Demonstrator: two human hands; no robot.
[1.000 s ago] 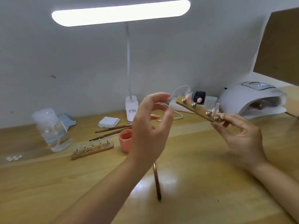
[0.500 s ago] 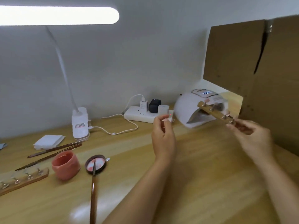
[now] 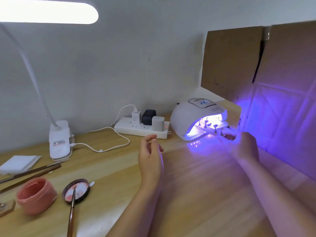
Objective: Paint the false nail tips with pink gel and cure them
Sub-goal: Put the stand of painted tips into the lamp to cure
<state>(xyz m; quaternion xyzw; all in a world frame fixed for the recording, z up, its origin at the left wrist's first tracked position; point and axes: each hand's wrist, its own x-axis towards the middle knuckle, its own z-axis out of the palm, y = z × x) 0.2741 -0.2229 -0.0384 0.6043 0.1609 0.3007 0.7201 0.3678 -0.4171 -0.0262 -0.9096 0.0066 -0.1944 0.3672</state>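
Note:
The white curing lamp point(image 3: 188, 115) at the back right glows violet. A wooden strip point(image 3: 212, 129) with nail tips on small stands lies halfway inside its opening. My right hand point(image 3: 246, 146) grips the strip's near end at the lamp's mouth. My left hand point(image 3: 150, 156) hovers over the table with loosely curled fingers and holds nothing. The pink gel jar point(image 3: 36, 195) stands open at the front left. Beside it lies its lid point(image 3: 77, 190) smeared with pink gel, and a brush point(image 3: 71, 214) rests across it.
A power strip point(image 3: 142, 128) with plugs and a desk lamp base point(image 3: 59, 139) stand at the wall. More brushes point(image 3: 30, 173) and white wipes point(image 3: 18, 163) lie at the left. Another wooden strip's end point(image 3: 6, 207) shows at the left edge. Cardboard point(image 3: 282, 82) walls off the right.
My right hand has carried the wooden strip into the curing lamp, which has lit up violet. My left hand has dropped lower and opened.

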